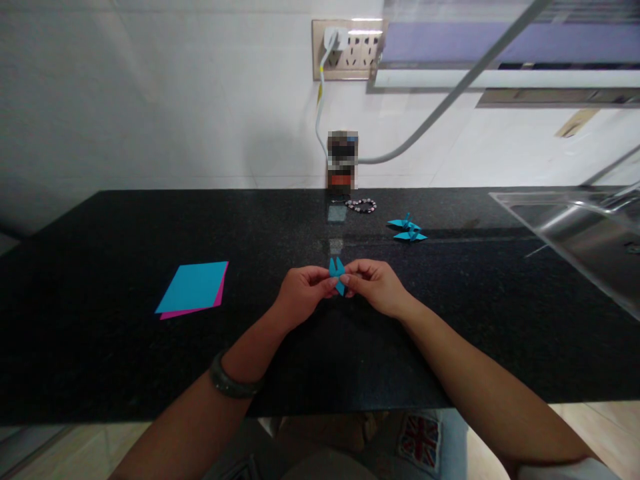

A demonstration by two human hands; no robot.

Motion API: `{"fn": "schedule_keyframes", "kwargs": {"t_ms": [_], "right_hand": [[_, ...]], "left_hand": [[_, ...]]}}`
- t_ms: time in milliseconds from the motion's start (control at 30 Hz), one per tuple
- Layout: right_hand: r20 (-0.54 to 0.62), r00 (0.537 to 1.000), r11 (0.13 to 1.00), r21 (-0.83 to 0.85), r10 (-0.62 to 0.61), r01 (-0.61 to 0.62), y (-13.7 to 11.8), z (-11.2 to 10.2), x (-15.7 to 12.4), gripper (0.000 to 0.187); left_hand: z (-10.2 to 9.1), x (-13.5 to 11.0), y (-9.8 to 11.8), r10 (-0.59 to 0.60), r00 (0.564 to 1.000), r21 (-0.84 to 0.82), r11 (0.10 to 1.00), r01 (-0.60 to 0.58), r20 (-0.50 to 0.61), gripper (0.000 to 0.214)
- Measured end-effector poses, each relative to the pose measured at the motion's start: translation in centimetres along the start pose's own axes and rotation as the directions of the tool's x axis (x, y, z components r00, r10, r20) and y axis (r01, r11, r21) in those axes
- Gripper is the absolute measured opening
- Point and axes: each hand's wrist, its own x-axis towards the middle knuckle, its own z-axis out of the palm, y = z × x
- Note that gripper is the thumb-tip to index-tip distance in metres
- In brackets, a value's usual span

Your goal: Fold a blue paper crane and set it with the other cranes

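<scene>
A small folded piece of blue origami paper (337,267) is held between both my hands over the dark countertop. It has two narrow points side by side at the top and one point at the bottom. My left hand (306,291) pinches its left edge with thumb and fingers. On the opposite edge, my right hand (373,285) grips it the same way. Some fingertips are hidden behind the paper. Beyond my right hand, two finished blue paper cranes (410,235) sit close together. Square sheets of blue paper (194,287) lie to the left, with a magenta sheet (219,297) showing beneath.
A beaded bracelet (367,205) lies near the wall, beside a pixelated upright object (343,163). A white cable (319,120) hangs from the wall socket (350,57); a thicker grey one (445,100) crosses the upper right. The steel sink (590,230) is at the right.
</scene>
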Motion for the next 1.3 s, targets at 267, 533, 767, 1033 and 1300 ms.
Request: {"fn": "schedule_keyframes", "kwargs": {"t_ms": [267,533,767,1033,1300], "right_hand": [[-0.001,1.000,1.000,-0.020,-0.001,0.001,-0.2,0.1,-0.2,0.018],[-0.020,1.000,0.998,-0.056,0.001,-0.002,0.3,0.2,-0.1,0.019],[-0.029,0.999,0.992,-0.123,-0.036,0.032,0.6,0.5,-0.2,0.018],[-0.022,1.000,0.999,-0.033,0.007,-0.008,0.7,0.4,0.0,0.021],[-0.041,0.999,0.999,-0.054,-0.004,0.002,1.0,0.1,0.2,0.021]], "left_hand": [[-0.1,0.1,-0.4,0.000,1.000,0.005,1.000,0.000,-0.015,0.021],[-0.1,0.1,-0.6,0.038,0.999,0.089,0.995,-0.037,-0.008,0.021],[-0.1,0.0,-0.4,0.023,1.000,0.083,0.996,-0.024,0.012,0.018],[-0.1,0.2,-0.3,0.022,0.999,0.048,0.999,-0.023,0.027,0.020],[-0.3,0.2,-0.1,-0.076,0.997,0.020,0.997,0.076,-0.008,0.023]]}}
